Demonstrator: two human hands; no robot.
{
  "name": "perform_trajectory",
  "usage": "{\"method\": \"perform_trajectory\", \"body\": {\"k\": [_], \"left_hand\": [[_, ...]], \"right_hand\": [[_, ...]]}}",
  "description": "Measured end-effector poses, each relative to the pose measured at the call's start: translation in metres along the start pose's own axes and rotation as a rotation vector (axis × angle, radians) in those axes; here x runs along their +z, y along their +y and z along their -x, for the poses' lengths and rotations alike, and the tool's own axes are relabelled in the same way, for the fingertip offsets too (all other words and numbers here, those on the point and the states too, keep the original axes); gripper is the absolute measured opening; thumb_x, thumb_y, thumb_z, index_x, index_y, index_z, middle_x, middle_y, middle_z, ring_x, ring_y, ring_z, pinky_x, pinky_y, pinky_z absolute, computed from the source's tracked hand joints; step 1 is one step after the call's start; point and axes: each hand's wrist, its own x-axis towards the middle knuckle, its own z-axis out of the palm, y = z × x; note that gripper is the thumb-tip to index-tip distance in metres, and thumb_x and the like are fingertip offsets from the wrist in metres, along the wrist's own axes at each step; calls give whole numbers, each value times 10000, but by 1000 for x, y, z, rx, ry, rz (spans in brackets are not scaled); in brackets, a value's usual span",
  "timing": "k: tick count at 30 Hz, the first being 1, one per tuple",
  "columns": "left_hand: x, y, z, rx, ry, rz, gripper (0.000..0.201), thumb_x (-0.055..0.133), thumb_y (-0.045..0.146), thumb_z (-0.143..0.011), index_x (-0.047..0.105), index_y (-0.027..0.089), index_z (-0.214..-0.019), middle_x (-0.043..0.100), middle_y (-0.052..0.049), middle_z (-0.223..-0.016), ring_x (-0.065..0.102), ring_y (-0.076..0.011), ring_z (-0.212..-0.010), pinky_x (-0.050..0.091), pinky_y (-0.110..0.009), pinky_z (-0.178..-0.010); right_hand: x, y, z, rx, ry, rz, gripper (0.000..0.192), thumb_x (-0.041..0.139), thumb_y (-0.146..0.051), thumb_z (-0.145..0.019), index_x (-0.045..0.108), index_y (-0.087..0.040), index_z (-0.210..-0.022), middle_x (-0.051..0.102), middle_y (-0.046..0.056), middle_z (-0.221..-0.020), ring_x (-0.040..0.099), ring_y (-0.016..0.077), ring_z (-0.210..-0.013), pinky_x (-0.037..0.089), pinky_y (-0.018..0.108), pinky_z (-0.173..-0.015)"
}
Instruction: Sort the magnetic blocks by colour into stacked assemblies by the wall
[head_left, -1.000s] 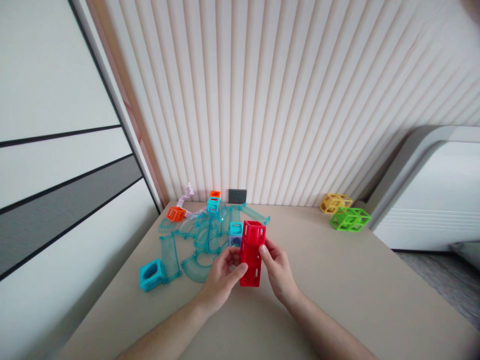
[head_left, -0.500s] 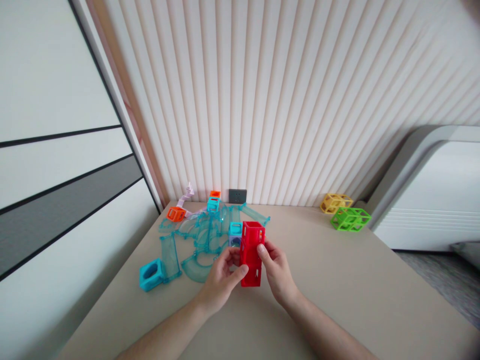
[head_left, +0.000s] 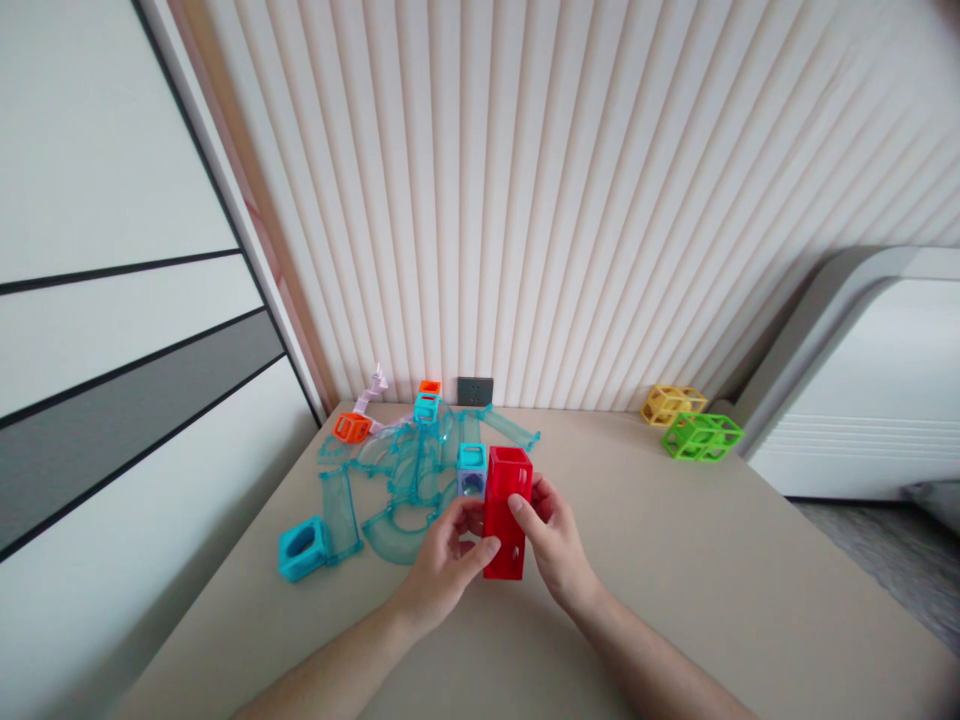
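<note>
While both hands close around it, the red block tower [head_left: 506, 515] stands upright on the beige desk [head_left: 675, 560], near its middle. The left hand [head_left: 446, 555] grips the tower's left side, thumb pressed on its front face; the right hand [head_left: 551, 540] clasps the right side, forefinger across the upper cube. Just behind the tower lie clear teal track pieces [head_left: 405, 480], with a teal cube [head_left: 303, 548] at their left end. Well apart, at the far right, sit a green lattice cube [head_left: 701, 437] and a yellow one [head_left: 670, 403].
</note>
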Motion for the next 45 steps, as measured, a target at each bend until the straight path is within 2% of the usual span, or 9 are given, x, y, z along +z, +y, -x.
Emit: {"method": "perform_trajectory", "body": {"k": [5, 8, 11, 18, 21, 29, 33, 40, 45], "left_hand": [[-1, 1, -2, -11, 45, 8, 360, 757, 442, -839, 649, 198, -1081, 699, -72, -1007, 639, -217, -966, 510, -331, -880], [-2, 4, -4, -66, 49, 78, 403, 734, 509, -844, 661, 188, -1077, 714, -93, -1048, 654, -236, -996, 503, -351, -902], [-4, 6, -5, -109, 18, 181, 428, 743, 528, -834, 669, 186, -1081, 721, -97, -1068, 664, -239, -1005, 510, -348, -883], [-1, 1, -1, -195, -124, 379, 448, 784, 513, -807, 698, 200, -1115, 736, -70, -1010, 692, -195, -875, 535, -323, -802], [2, 2, 1, -193, -182, 396, 482, 796, 517, -794, 704, 204, -1149, 737, -76, -1039, 697, -207, -928, 525, -317, -834], [2, 4, 3, -169, -241, 388, 572, 781, 536, -800, 667, 240, -1276, 722, -83, -1140, 675, -233, -1038, 504, -332, -895], [3, 4, 3, -165, -239, 375, 554, 767, 536, -814, 668, 246, -1276, 717, -82, -1164, 666, -233, -1062, 497, -329, -909], [-1, 1, 3, -175, -247, 387, 536, 770, 523, -817, 667, 245, -1263, 709, -82, -1156, 667, -245, -1062, 496, -345, -904], [-2, -2, 4, -156, -264, 327, 506, 771, 527, -811, 679, 243, -1220, 706, -73, -1089, 651, -233, -1016, 477, -359, -917]], "right_hand": [[-2, 4, -2, 2, -29, 15, 415, 741, -567, -834, 717, -199, -1023, 761, 69, -975, 687, 235, -879, 540, 354, -824], [-2, 7, -4, 68, -41, -107, 529, 588, -690, -888, 738, -205, -1038, 773, 84, -993, 697, 265, -937, 523, 406, -882], [-1, 4, -5, 134, -119, -242, 590, 504, -724, -912, 743, -209, -1073, 769, 91, -1071, 690, 278, -1016, 499, 432, -947], [-1, -3, 1, 277, -244, -344, 622, 573, -744, -859, 726, -209, -1137, 743, 110, -1185, 680, 294, -1114, 480, 462, -1017], [-4, -1, 3, 325, -278, -370, 662, 606, -771, -815, 710, -221, -1170, 740, 110, -1201, 679, 287, -1135, 469, 460, -1040], [-11, 5, 4, 311, -304, -370, 599, 693, -747, -762, 743, -188, -972, 783, 87, -907, 733, 254, -848, 556, 398, -830], [-13, 6, 4, 308, -291, -356, 558, 702, -718, -779, 734, -189, -956, 777, 76, -869, 727, 238, -805, 554, 372, -791], [-10, 4, 7, 296, -358, -388, 663, 694, -750, -756, 715, -211, -1141, 770, 108, -1044, 724, 263, -928, 549, 403, -861], [-13, 5, 8, 308, -457, -364, 704, 777, -736, -658, 717, -207, -1119, 746, 146, -1136, 682, 330, -1101, 500, 491, -983]]}}
